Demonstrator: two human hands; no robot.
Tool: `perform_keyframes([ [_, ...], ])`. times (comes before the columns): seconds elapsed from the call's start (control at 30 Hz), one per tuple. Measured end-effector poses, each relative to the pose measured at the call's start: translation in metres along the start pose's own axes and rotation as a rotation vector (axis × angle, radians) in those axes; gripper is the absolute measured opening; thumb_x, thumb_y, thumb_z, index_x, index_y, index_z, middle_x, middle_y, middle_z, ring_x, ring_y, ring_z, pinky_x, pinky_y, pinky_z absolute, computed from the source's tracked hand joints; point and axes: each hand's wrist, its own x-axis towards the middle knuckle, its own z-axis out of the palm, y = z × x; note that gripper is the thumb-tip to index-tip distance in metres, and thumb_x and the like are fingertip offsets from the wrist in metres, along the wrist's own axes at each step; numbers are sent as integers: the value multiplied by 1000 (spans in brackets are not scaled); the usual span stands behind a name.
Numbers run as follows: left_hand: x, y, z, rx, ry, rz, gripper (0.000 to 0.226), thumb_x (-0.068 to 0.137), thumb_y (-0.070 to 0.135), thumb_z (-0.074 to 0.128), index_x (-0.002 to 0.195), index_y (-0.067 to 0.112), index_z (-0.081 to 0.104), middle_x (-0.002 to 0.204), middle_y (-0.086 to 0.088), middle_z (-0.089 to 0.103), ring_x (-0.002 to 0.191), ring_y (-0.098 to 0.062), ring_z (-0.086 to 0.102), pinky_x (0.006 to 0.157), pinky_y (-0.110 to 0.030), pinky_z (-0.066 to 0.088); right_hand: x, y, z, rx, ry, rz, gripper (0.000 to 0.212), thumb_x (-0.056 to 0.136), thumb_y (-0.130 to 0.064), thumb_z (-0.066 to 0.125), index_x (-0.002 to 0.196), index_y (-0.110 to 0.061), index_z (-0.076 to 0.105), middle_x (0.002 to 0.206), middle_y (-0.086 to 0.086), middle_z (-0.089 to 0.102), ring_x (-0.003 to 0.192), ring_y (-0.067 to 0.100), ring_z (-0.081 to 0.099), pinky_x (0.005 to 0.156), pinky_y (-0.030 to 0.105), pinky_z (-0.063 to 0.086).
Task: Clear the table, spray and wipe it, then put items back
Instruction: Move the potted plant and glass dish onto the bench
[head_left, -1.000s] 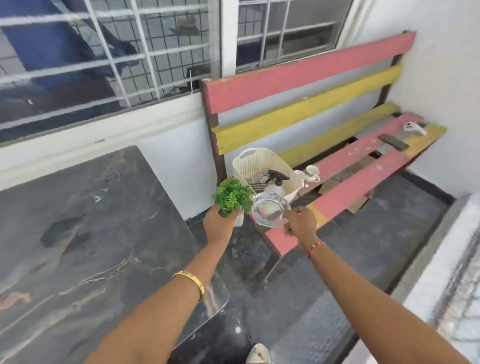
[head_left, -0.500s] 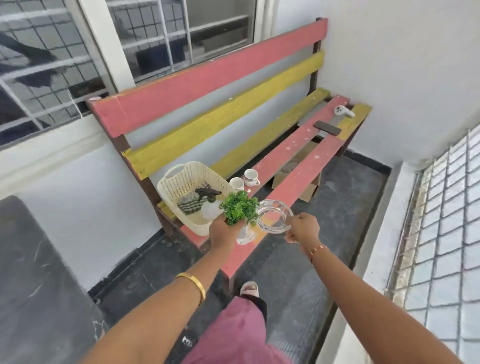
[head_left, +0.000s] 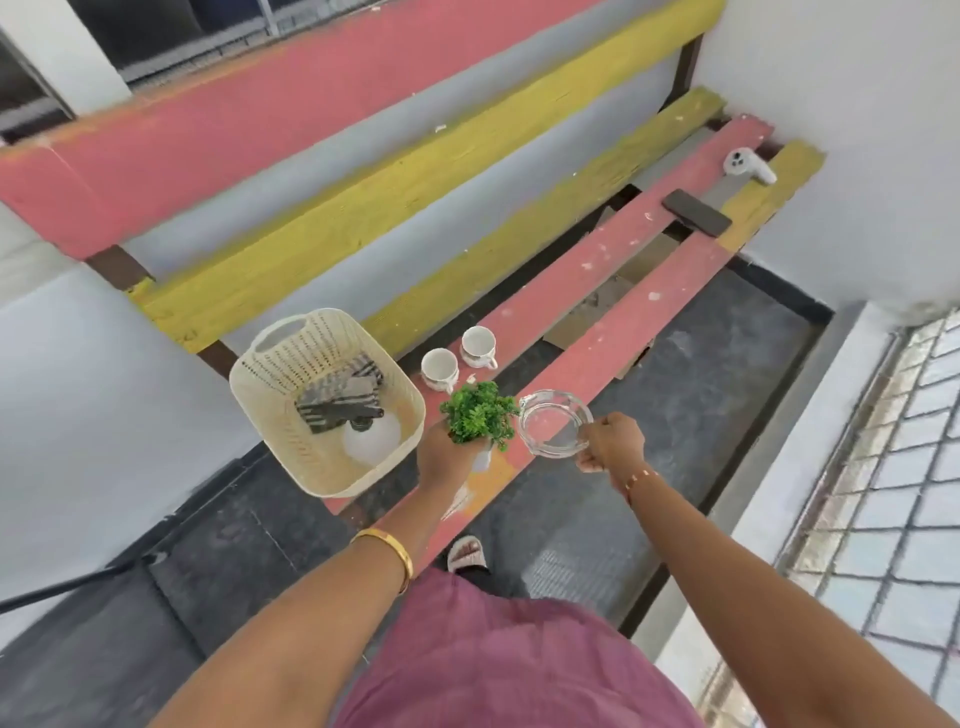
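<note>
My left hand (head_left: 447, 457) grips the white pot of a small green plant (head_left: 479, 417), held just over the near red slat of the bench (head_left: 613, 358). My right hand (head_left: 613, 441) pinches the rim of a clear glass ashtray (head_left: 555, 423), low over the same slat, right of the plant. Two white cups (head_left: 440, 367) (head_left: 478, 345) stand on the red slat behind the plant. A cream basket (head_left: 291, 374) sits at the bench's left end and holds a striped cloth (head_left: 340, 397) and a white spray bottle (head_left: 371, 439) with a black trigger.
A black phone (head_left: 696, 212) and a white controller (head_left: 748, 165) lie at the bench's far right end. The seat has open gaps between slats. A grilled railing (head_left: 893, 493) runs along the right. My foot in a sandal (head_left: 467, 553) stands under the bench's front edge.
My view has swung from the dark marble table to the bench, and I have stepped close. Both hands carried the plant and the ashtray down over the near red slat.
</note>
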Motion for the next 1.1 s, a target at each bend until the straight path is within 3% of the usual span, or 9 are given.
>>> perform_keyframes([
  [0.2,31,14,20,-3,41,-100,31,70,13,77,98,3,68,96,-18,71,87,-28,63,68,-27,39,53,-24,3,-200,-97,-30,12,78,-2,52,72,-7,44,40,5,51,39,19,53,56,27,46],
  [0.37,52,13,50,28,123,-193,26,68,12,75,92,4,69,93,-16,71,88,-26,62,71,-31,44,119,-31,20,-388,-213,-82,17,75,-2,55,66,-11,43,81,19,66,82,38,68,81,42,56],
  [0.57,76,-4,90,5,244,-352,16,66,13,79,75,6,68,71,-13,63,70,-18,54,58,-31,40,185,-27,45,-574,-362,-148,26,68,6,54,65,-13,38,75,10,52,89,40,67,71,48,56],
  [0.67,93,-13,107,10,257,-456,24,69,13,77,88,0,69,80,-9,62,76,-18,52,65,-32,43,204,-27,54,-703,-390,-211,17,73,7,53,80,-8,47,84,12,57,95,35,63,75,43,53],
  [0.73,101,-18,117,8,255,-496,10,71,12,74,76,7,66,76,-7,59,74,-20,52,56,-30,38,217,-27,58,-786,-420,-268,22,76,7,52,98,0,53,97,18,62,99,35,61,79,38,50],
  [0.8,108,-23,125,10,273,-502,25,74,11,69,57,17,53,72,-6,58,71,-23,52,50,-28,34,226,-28,60,-840,-449,-326,30,78,10,50,108,5,53,107,22,63,101,35,59,76,35,47],
  [0.93,113,-28,130,34,259,-497,39,76,8,63,47,22,41,59,-4,52,66,-24,47,48,-25,29,236,-29,62,-902,-484,-372,37,80,13,49,115,5,51,112,21,62,103,34,59,76,34,46],
  [1.03,111,-32,127,46,193,-496,22,75,3,58,56,12,54,62,-3,53,70,-23,50,53,-29,32,239,-27,64,-930,-482,-379,37,81,13,49,118,4,50,112,22,63,96,33,60,74,35,47],
  [1.1,108,-36,125,33,178,-472,16,76,-3,55,81,5,67,81,-7,61,82,-20,53,66,-30,40,240,-24,66,-927,-474,-366,38,82,13,48,118,3,51,111,22,63,92,32,60,68,30,44],
])
